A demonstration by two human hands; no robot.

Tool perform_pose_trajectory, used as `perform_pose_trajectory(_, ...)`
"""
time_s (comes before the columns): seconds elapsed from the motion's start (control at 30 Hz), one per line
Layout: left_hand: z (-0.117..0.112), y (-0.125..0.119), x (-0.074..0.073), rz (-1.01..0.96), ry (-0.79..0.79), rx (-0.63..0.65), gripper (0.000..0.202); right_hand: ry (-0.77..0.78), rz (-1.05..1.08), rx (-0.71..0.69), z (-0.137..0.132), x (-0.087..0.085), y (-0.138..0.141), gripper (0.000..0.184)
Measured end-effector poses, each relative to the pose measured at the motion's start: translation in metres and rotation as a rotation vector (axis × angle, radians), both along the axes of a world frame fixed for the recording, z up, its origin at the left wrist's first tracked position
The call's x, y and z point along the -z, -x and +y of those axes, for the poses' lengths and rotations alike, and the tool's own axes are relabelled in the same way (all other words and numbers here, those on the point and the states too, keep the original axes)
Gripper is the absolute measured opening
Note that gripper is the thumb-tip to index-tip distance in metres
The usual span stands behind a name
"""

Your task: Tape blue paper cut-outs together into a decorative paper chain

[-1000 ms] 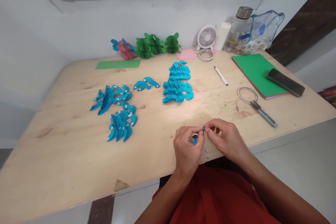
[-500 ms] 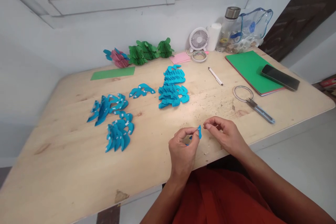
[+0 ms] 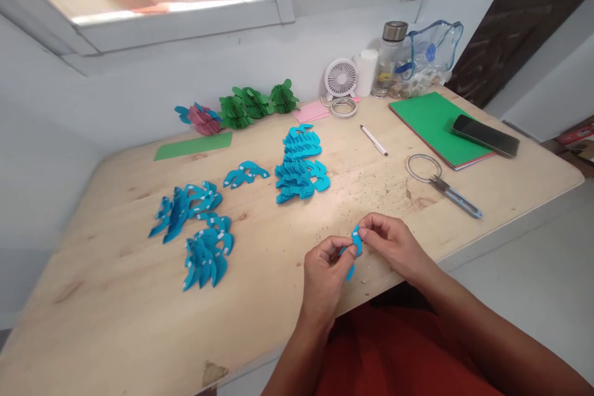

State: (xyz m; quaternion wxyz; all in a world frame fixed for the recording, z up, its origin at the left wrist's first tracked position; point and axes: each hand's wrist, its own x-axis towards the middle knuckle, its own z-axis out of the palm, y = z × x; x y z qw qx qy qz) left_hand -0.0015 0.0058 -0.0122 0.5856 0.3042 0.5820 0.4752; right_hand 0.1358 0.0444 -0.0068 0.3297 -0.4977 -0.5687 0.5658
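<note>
Curved blue paper cutout with white patch point(image 3: 357, 239) sits pinched in left hand point(image 3: 328, 263) over pale wooden table point(image 3: 260, 322), right hand point(image 3: 390, 240) fingertips bunched at its edge, grip unclear; white-patched blue paper cutouts point(image 3: 214, 258) leftward look done, plain-looking blue paper stacks point(image 3: 297, 182) seem pending.

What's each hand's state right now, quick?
Left hand: closed, pinching a piece of blue paper.
Right hand: at the blue paper's upper edge; whether it grips cannot be told.
</note>
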Motion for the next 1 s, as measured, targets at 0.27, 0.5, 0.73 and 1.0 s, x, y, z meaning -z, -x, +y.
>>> perform_pose_trajectory(0.27, -0.001, 0.005, 0.007, -0.038, 0.002, 0.05, 0.01, 0.043, 0.062, -0.007, -0.001, 0.006, 0.008, 0.013)
perform_pose_trajectory(0.5, -0.001, 0.014, 0.009, 0.007, 0.004, 0.166, 0.016, -0.006, -0.015, -0.035, 0.003, 0.01, 0.008, 0.017)
perform_pose_trajectory(0.73, 0.009, 0.012, 0.007, 0.003, 0.055, 0.081, 0.015, -0.3, -0.348, 0.171, 0.024, 0.006, -0.059, 0.02)
perform_pose_trajectory(1.0, 0.025, 0.004, 0.013, 0.048, 0.015, 0.038, 0.032, -0.513, -1.149, 0.466, 0.04, 0.043, -0.171, 0.032)
